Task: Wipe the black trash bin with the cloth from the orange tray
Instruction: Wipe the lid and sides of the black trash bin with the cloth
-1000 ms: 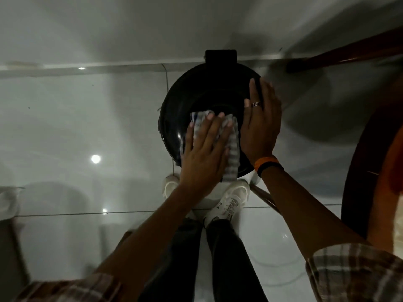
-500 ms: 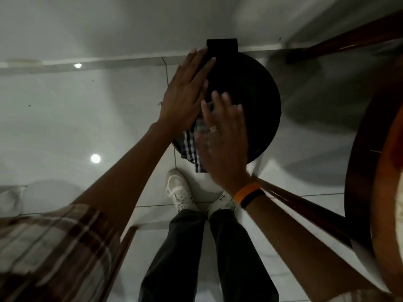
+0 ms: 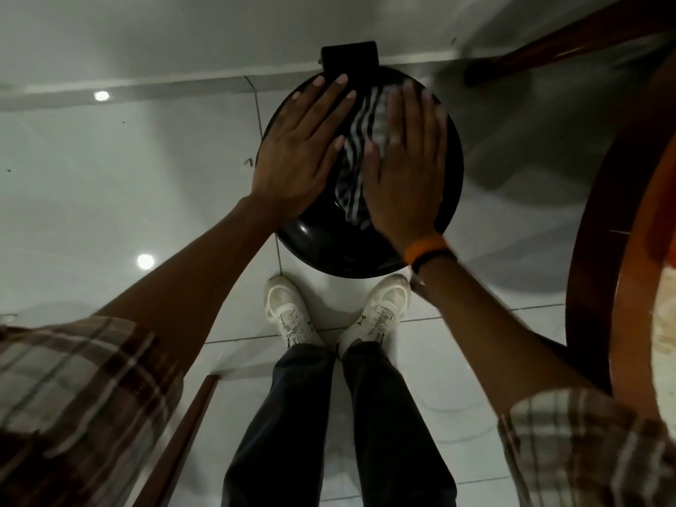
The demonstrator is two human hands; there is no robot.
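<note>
The round black trash bin (image 3: 322, 243) stands on the white tiled floor just beyond my feet, seen from above, with its hinge block (image 3: 349, 56) at the far side. My left hand (image 3: 300, 148) lies flat on the left half of the lid, fingers apart, holding nothing. A striped cloth (image 3: 356, 155) runs across the middle of the lid. My right hand (image 3: 406, 170), with an orange wristband, presses down on the cloth's right part and is slightly blurred. Part of the cloth is hidden under that palm.
A dark round wooden table edge (image 3: 592, 214) curves along the right, with something orange (image 3: 662, 228) on it at the frame edge. A wooden leg (image 3: 548, 45) slants at the top right, a wooden bar (image 3: 183, 440) at the lower left. My white shoes (image 3: 289, 312) almost touch the bin.
The cloth has passed from under my left hand to under my right hand. My left hand now rests bare on the lid's left side, and my right hand has moved onto the lid's far right.
</note>
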